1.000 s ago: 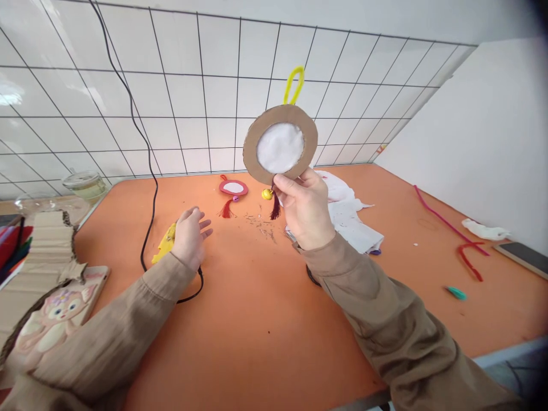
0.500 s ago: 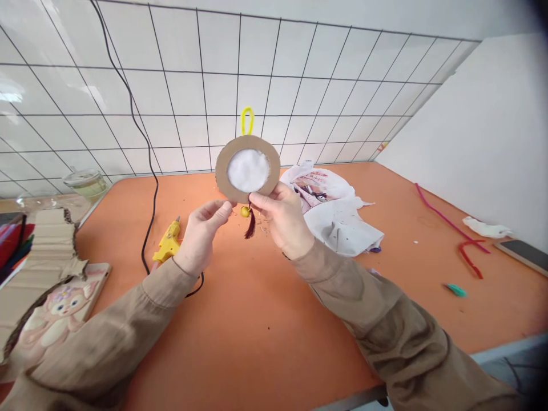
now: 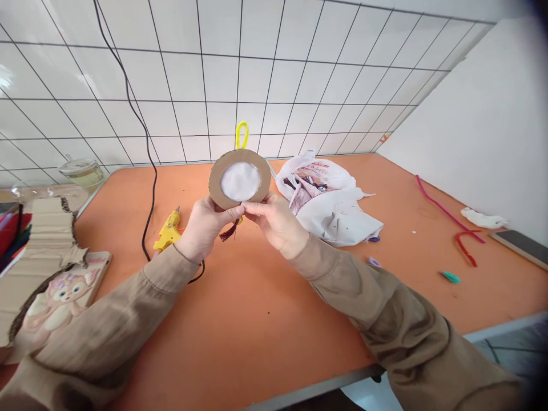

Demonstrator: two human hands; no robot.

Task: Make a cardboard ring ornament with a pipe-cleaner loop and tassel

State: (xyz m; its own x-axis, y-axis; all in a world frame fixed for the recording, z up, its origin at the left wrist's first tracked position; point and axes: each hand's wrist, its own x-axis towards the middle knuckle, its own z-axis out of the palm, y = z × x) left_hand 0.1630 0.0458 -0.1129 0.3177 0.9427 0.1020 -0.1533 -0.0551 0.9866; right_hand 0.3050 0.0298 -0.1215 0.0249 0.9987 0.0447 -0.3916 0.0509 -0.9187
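Left hand (image 3: 203, 227) and right hand (image 3: 277, 221) pinch the disc (image 3: 240, 180) by its lower edge; 1 glue gun (image 3: 168, 230) lies left of the disc, 1 bag (image 3: 336, 214) right.

A head-worn camera looks forward and down over nearby sleeves (image 3: 128, 314), across the orange table (image 3: 265, 348) to a tiled wall (image 3: 252, 83)

your left hand (image 3: 202, 229) and right hand (image 3: 278, 225) are partly hidden behind the disc (image 3: 240, 180), and they cover most of its bell (image 3: 238, 221). your left arm blocks part of the glue gun (image 3: 168, 230). the cord (image 3: 144, 128) is cut off by the top edge, your sleeves (image 3: 381, 302) by the bottom, the cardboard (image 3: 40, 237) by the left, the dark slab (image 3: 523, 248) by the right. the red print on the bag (image 3: 336, 217) is unreadable, the purple bit (image 3: 374, 261) near it too small to tell.
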